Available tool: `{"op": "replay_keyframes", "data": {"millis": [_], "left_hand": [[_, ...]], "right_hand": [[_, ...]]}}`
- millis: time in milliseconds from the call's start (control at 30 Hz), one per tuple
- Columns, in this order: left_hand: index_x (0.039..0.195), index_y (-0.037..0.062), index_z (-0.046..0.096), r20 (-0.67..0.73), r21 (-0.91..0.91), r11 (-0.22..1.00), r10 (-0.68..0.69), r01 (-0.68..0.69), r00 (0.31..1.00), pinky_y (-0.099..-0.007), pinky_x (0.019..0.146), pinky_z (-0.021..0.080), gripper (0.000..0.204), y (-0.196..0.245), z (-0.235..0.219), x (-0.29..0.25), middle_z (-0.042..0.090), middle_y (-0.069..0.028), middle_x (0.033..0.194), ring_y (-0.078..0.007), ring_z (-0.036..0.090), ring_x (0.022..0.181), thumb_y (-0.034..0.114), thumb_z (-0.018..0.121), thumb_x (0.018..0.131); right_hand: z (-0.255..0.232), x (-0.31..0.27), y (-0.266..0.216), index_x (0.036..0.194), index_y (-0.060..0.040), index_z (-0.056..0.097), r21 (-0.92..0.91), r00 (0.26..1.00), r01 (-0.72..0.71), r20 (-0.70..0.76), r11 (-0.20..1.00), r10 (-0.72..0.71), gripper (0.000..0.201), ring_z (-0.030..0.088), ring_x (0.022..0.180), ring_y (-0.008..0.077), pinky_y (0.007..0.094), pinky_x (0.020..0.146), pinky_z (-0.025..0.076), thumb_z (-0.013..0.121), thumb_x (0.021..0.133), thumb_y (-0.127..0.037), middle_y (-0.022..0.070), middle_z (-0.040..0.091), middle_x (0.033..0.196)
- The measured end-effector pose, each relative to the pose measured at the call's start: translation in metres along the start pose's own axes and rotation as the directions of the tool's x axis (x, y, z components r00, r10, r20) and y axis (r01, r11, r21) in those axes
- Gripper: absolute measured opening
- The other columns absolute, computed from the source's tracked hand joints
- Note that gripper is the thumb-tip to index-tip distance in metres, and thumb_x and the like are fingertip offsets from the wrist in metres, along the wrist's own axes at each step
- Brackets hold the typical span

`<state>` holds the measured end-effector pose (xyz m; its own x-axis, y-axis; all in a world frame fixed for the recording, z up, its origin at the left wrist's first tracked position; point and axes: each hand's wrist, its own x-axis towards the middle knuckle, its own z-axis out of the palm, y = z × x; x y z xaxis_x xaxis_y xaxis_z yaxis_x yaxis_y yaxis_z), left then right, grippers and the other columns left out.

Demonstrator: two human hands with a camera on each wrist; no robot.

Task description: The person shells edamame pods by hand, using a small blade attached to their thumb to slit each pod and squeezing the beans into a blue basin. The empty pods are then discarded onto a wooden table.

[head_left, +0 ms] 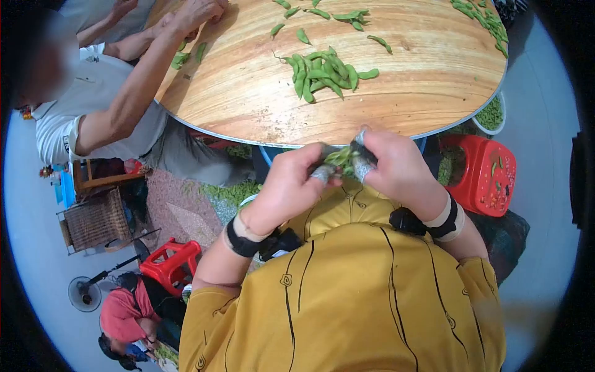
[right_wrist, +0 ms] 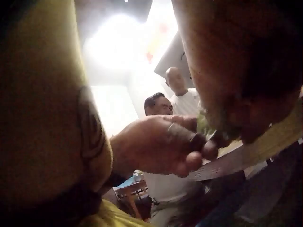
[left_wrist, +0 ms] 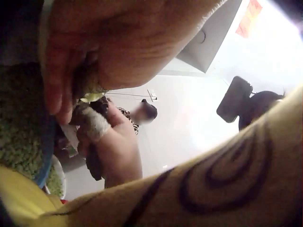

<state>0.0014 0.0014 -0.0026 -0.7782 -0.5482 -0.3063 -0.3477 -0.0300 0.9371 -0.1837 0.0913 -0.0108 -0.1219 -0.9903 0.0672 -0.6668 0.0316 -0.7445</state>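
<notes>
Just off the near edge of the table, both hands meet over a few green soybean pods [head_left: 343, 159]. My left hand [head_left: 286, 185] pinches the pods from one side, with thumb and fingers curled in. From the other side my right hand [head_left: 400, 166] grips them too. Grey tape wraps several fingertips [head_left: 362, 168]. In the left wrist view a pale green piece of pod [left_wrist: 92, 97] shows between the hands. The right wrist view has the left hand [right_wrist: 154, 144] against the right, pod mostly hidden by fingers. Beyond them a pile of soybean pods [head_left: 322, 74] lies on the table.
The wooden table [head_left: 421, 93] carries more scattered pods [head_left: 317, 12]. A blue tub [left_wrist: 46, 156] of green beans is below its edge. A red stool [head_left: 489, 177] stands at right, a white bucket [head_left: 493, 118] behind it. A person [head_left: 118, 111] sits at left.
</notes>
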Motion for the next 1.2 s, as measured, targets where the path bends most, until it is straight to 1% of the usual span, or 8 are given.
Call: {"op": "replay_keyframes", "data": {"millis": [167, 300, 633, 733, 800, 967, 1100, 1200], "left_hand": [[0.094, 0.0002, 0.060, 0.073, 0.819, 0.569, 0.028, -0.075, 0.997, -0.0421, 0.066, 0.050, 0.019, -0.031, -0.051, -0.037, 0.062, -0.0210, 0.077, -0.0340, 0.063, 0.074, 0.006, 0.060, 0.076], [0.089, 0.0013, 0.061, -0.062, 0.939, 0.318, -0.217, 0.131, 0.974, -0.0454, 0.067, 0.049, 0.017, -0.047, -0.065, -0.062, 0.062, -0.0191, 0.080, -0.0397, 0.060, 0.078, 0.010, 0.061, 0.074], [0.097, 0.0005, 0.060, 0.063, 0.618, 0.723, 0.347, -0.310, 0.936, -0.0425, 0.065, 0.047, 0.020, 0.010, -0.019, -0.007, 0.058, -0.0179, 0.080, -0.0385, 0.057, 0.075, 0.007, 0.063, 0.078], [0.105, 0.0008, 0.059, 0.011, 0.632, 0.691, 0.445, -0.352, 0.895, -0.0432, 0.066, 0.047, 0.029, 0.029, 0.002, 0.020, 0.058, -0.0174, 0.083, -0.0387, 0.058, 0.078, 0.000, 0.060, 0.076], [0.109, 0.0013, 0.057, -0.106, 0.645, 0.595, 0.691, -0.480, 0.715, -0.0428, 0.066, 0.047, 0.036, 0.037, 0.016, 0.041, 0.058, -0.0171, 0.085, -0.0388, 0.057, 0.081, -0.004, 0.057, 0.073], [0.109, -0.0008, 0.056, 0.053, 0.685, 0.586, 0.553, -0.433, 0.831, -0.0398, 0.063, 0.048, 0.034, 0.031, 0.018, 0.064, 0.061, -0.0168, 0.090, -0.0347, 0.058, 0.075, -0.002, 0.056, 0.075], [0.102, 0.0002, 0.060, -0.036, 0.146, 0.972, 0.189, -0.182, 0.981, -0.0272, 0.057, 0.045, 0.019, 0.035, 0.021, 0.056, 0.065, -0.0071, 0.083, -0.0122, 0.052, 0.064, 0.002, 0.052, 0.084], [0.099, 0.0020, 0.061, 0.005, -0.144, 0.988, -0.047, 0.047, 0.999, -0.0205, 0.055, 0.042, 0.019, 0.035, 0.024, 0.050, 0.065, -0.0015, 0.082, -0.0046, 0.049, 0.062, 0.003, 0.046, 0.087]], "right_hand": [[-0.028, 0.007, -0.003, 0.079, -0.0035, 0.055, -0.167, 0.986, 0.044, 0.164, 0.985, -0.016, 0.014, 0.058, 0.071, 0.0384, 0.0469, 0.063, 0.047, 0.062, 0.075, -0.014, 0.0195, 0.058, 0.075], [-0.042, 0.045, 0.017, 0.081, -0.0029, 0.056, -0.262, 0.985, 0.030, -0.159, 0.965, -0.073, 0.016, 0.058, 0.073, 0.0391, 0.0466, 0.064, 0.047, 0.063, 0.076, -0.017, 0.0197, 0.059, 0.072], [-0.054, 0.060, 0.036, 0.089, -0.0005, 0.060, -0.175, 0.972, -0.050, -0.233, 0.983, 0.008, 0.020, 0.060, 0.071, 0.0363, 0.0415, 0.063, 0.048, 0.066, 0.074, -0.013, 0.0200, 0.062, 0.077], [-0.060, 0.045, 0.029, 0.100, 0.0003, 0.062, 0.011, 0.961, -0.205, -0.189, 0.979, 0.203, 0.022, 0.061, 0.076, 0.0141, 0.0277, 0.070, 0.049, 0.063, 0.079, -0.006, 0.0074, 0.066, 0.082], [-0.059, 0.036, 0.026, 0.099, 0.0020, 0.062, 0.138, 0.967, -0.199, -0.133, 0.970, 0.217, 0.021, 0.057, 0.076, 0.0090, 0.0248, 0.071, 0.048, 0.064, 0.081, -0.007, 0.0023, 0.063, 0.082], [-0.063, 0.020, 0.000, 0.100, -0.0004, 0.061, 0.461, 0.963, -0.244, 0.010, 0.853, 0.270, 0.021, 0.052, 0.058, 0.0072, 0.0219, 0.051, 0.041, 0.063, 0.080, -0.007, -0.0003, 0.058, 0.073], [-0.051, 0.004, 0.008, 0.116, -0.0008, 0.053, 0.593, 0.942, -0.312, 0.089, 0.743, 0.324, 0.034, 0.051, 0.056, 0.0062, 0.0207, 0.048, 0.043, 0.054, 0.082, -0.003, 0.0013, 0.058, 0.080], [-0.046, -0.006, 0.005, 0.124, -0.0011, 0.048, 0.600, 0.950, -0.307, 0.148, 0.739, 0.274, 0.039, 0.050, 0.058, 0.0047, 0.0191, 0.049, 0.044, 0.048, 0.086, -0.003, 0.0012, 0.058, 0.085]]}}
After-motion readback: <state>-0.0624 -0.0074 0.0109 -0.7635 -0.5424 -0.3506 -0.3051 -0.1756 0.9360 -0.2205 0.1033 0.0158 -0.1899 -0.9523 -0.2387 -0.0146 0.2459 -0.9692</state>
